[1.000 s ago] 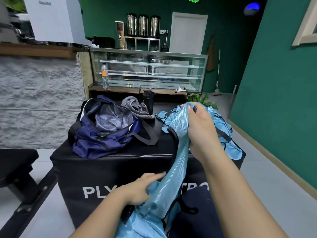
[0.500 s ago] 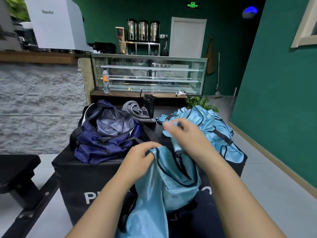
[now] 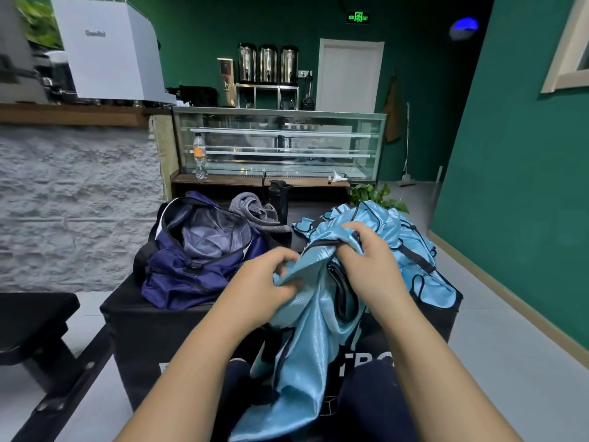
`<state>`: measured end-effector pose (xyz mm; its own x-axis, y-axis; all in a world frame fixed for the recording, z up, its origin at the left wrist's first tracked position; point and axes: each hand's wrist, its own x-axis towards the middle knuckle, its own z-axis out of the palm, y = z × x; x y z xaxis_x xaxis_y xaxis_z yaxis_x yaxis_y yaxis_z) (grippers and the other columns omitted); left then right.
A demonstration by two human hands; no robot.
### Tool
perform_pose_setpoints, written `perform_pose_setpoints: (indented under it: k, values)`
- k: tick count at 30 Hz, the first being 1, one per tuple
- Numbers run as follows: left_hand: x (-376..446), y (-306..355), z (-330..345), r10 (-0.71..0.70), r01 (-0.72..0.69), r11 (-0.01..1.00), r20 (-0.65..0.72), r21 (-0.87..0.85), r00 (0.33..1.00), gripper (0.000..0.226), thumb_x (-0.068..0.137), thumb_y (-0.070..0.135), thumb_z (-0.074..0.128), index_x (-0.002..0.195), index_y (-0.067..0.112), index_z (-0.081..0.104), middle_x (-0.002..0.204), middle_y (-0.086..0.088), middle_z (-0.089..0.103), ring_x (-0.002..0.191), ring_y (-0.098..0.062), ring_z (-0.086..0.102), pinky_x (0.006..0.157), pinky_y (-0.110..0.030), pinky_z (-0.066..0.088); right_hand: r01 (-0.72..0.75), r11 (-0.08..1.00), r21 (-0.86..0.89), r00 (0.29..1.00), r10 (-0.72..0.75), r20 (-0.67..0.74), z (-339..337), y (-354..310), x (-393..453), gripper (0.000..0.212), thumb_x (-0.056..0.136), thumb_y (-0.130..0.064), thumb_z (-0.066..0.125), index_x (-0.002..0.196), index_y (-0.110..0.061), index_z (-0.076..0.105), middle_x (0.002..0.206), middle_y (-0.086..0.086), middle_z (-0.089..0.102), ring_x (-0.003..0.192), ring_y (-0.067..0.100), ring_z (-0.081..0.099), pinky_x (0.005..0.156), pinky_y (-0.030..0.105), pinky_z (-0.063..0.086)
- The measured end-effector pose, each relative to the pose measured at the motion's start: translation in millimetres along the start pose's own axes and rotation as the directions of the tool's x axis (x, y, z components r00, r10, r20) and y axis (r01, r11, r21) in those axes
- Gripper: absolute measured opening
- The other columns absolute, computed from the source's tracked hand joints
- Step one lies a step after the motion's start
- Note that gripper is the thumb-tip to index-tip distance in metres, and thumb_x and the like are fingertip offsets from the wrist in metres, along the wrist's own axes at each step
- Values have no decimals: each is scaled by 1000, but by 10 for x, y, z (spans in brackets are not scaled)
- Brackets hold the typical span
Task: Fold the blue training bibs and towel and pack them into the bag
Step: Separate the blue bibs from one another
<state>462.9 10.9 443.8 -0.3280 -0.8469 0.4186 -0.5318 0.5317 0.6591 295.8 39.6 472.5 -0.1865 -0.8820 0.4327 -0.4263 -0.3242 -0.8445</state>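
Hanging below both grips, blue bib (image 3: 306,355): left hand (image 3: 264,279) & right hand (image 3: 371,266) clenched on its top edge.

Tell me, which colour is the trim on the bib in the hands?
Black trim on the light blue bib, seen best in the head view.

Reached forward with both bare forearms; left hand (image 3: 266,275) curled, pinching blue bib (image 3: 306,339) fabric; right hand (image 3: 371,261) clenched on its bunched upper edge, close together.
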Motion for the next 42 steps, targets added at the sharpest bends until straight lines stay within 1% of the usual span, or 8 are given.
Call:
perform_pose_setpoints:
  k: [5, 11, 17, 25, 28, 33, 38, 42]
  values:
    - [8, -171, 2, -92, 88, 987, 27, 133, 995, 19, 79, 15, 61, 72, 33, 58, 85, 1, 56, 83, -16, 53, 72, -27, 38, -48, 988, 147, 989, 68, -132, -111, 30, 2, 31, 94, -5, 41, 96, -29, 61, 78, 1, 63, 56, 10, 46, 48, 20, 36]
    - [63, -214, -35, -127, 106, 988, -207, -110, 970, 30, 86, 0, 50, 83, 30, 52, 76, 5, 54, 60, -4, 44, 61, -20, 38, -37, 978, 207, 974, 82, -211, -175, 66, 58, 24, 94, -10, 47, 105, -24, 64, 89, -12, 67, 69, 0, 59, 61, 12, 46]
    - [73, 73, -138, -150, -77, 870, -410, -487, 900, 34, 88, -6, 49, 85, 27, 56, 78, 7, 60, 63, -3, 50, 62, -17, 41, -153, 970, 190, 988, 151, 27, -228, 11, 43, 16, 78, -19, 52, 80, -24, 66, 74, -10, 63, 70, 9, 55, 67, 22, 43]
    - [-54, 377, -202, 169, -264, 913, -300, -312, 939, 38, 73, 5, 51, 87, 38, 62, 93, 9, 65, 86, -7, 60, 79, -23, 46, -92, 973, 211, 953, 25, 302, -149, -288, -95, 47, 87, -51, 49, 78, -12, 73, 72, -4, 72, 71, -3, 64, 72, 11, 45]
    - [-98, 458, -168, 302, -343, 880, -170, -328, 938, 46, 69, -3, 44, 99, 30, 57, 105, -5, 61, 104, -16, 60, 93, -27, 44, -49, 986, 161, 941, -9, 340, -41, -299, -141, 72, 71, -78, 53, 85, -11, 72, 103, 20, 68, 90, 16, 67, 87, 46, 48]
    - [-166, 504, -159, 359, -341, 767, -76, -544, 930, 68, 60, -13, 35, 121, 16, 45, 138, -1, 45, 130, -8, 46, 98, -16, 38, -43, 940, 337, 940, -76, 332, -61, -324, -139, 18, 75, -49, 60, 75, -32, 68, 71, -21, 66, 71, -8, 59, 65, 8, 42]
    - [-126, 505, -118, 192, -275, 751, -199, -600, 961, 54, 69, -5, 39, 114, 22, 50, 108, 20, 65, 101, -13, 64, 81, -24, 49, -49, 910, 412, 960, -70, 270, -59, -234, -130, 23, 83, -24, 69, 106, -24, 65, 99, -9, 72, 92, 9, 69, 78, 26, 56]
    - [-29, 373, -133, -116, -51, 896, -344, -441, 932, 13, 88, 13, 61, 91, 25, 61, 83, 10, 65, 80, -7, 59, 72, -19, 47, -136, 856, 499, 966, 2, 258, -123, -216, -106, 24, 85, -11, 68, 107, -19, 65, 100, 7, 73, 77, 18, 70, 65, 29, 56]
